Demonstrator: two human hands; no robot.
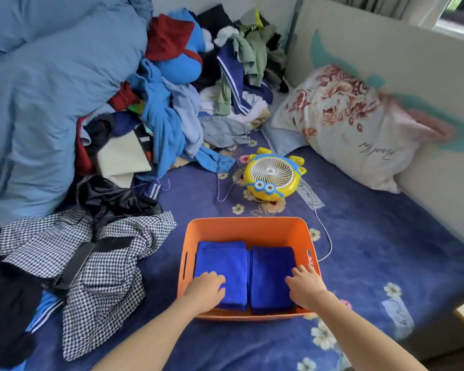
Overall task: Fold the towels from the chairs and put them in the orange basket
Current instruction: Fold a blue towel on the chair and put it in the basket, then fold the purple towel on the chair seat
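Left hand (206,287) and right hand (304,285) rest loose-fingered, gripping nothing, on folded towels (272,266) lying side by side in the basket (241,223). Soft, light and limp, the towels likely lift best when supported under the fold.

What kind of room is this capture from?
Most likely a bedroom: a floral pillow, a bunched blue duvet, and loose clothes heaped on the flowered bedsheet, where the orange basket sits.
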